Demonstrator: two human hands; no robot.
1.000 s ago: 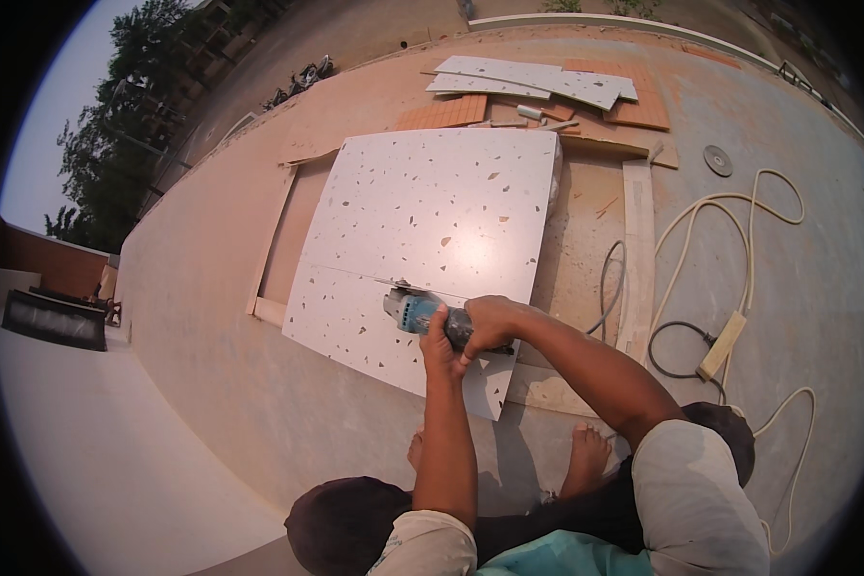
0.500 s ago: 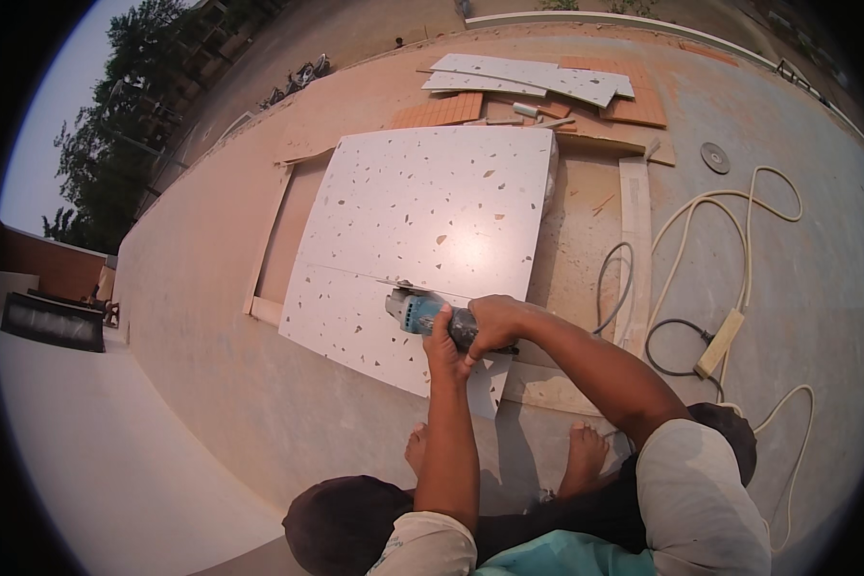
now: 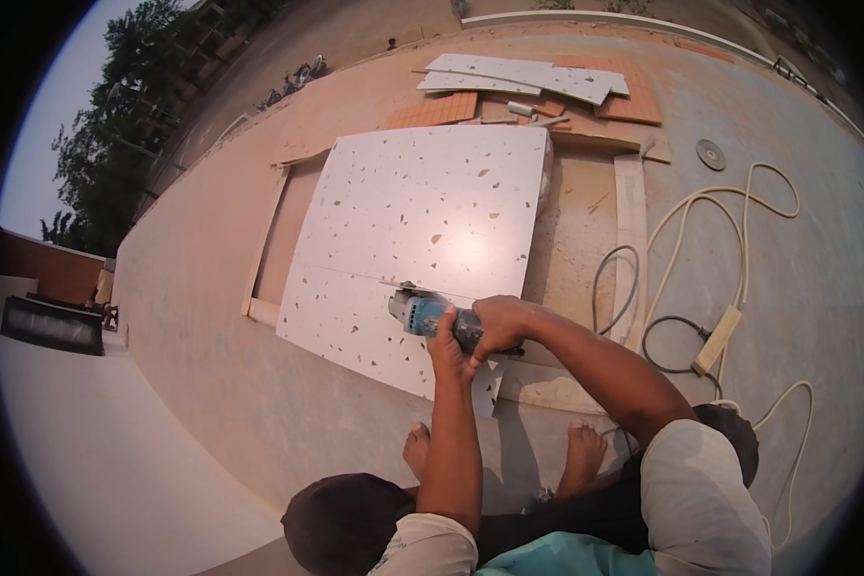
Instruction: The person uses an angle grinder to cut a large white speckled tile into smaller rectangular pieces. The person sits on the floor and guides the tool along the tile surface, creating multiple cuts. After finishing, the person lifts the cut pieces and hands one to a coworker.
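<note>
A blue and black angle grinder [image 3: 424,313] rests low over a large white speckled tile [image 3: 422,206], its thin disc edge-on to the surface. My left hand [image 3: 447,351] is wrapped round the grinder's body behind its grey head. Further back, my right hand [image 3: 499,324] grips the dark rear part of the body. A thin line crosses the tile from its left side to the disc and runs on toward the right edge. Whether the disc is spinning cannot be made out. My bare feet [image 3: 582,451] are just below the tile's near edge.
The tile lies across a wooden frame [image 3: 630,221]. Tile offcuts [image 3: 509,72] and orange tiles [image 3: 634,101] are piled beyond it. To the right are a loose grey disc [image 3: 711,155], a looped cream cable [image 3: 745,240] and a power strip [image 3: 717,341] with a dark plug.
Both hands and the grinder have shifted slightly to the right along the line on the tile. My grip looks the same.
</note>
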